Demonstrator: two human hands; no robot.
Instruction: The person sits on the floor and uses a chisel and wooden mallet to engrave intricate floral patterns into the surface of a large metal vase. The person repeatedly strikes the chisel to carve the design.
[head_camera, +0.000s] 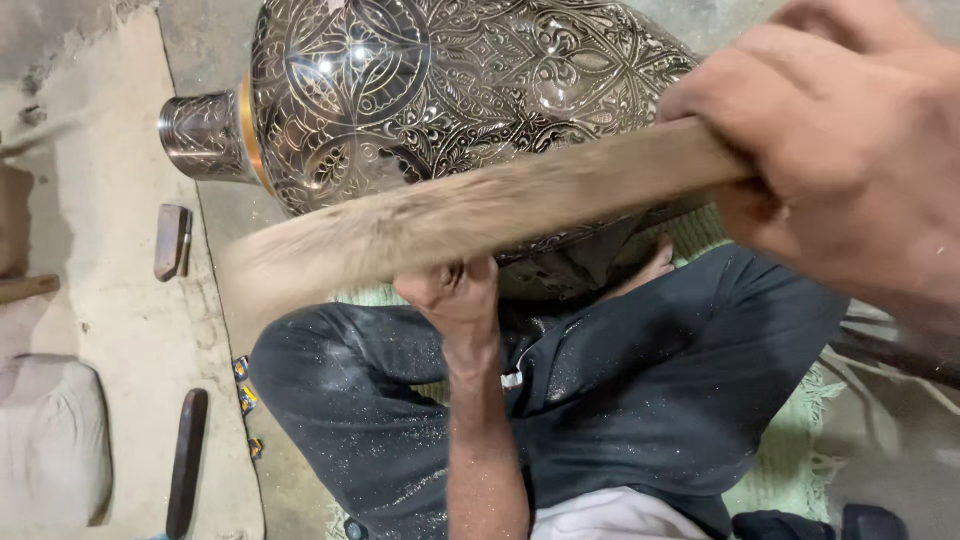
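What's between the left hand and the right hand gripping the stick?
In the head view, the blurred wooden stick crosses between the left hand and right hand, against the engraved metal vessel.

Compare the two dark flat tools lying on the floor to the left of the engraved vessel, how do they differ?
The upper tool, near the engraved vessel's neck, is short and stubby; the lower tool is long and narrow. The upper tool looks brownish with a paler edge; the lower tool is uniformly dark. Both lie flat on the pale floor, lengthwise up the frame, untouched by either hand.
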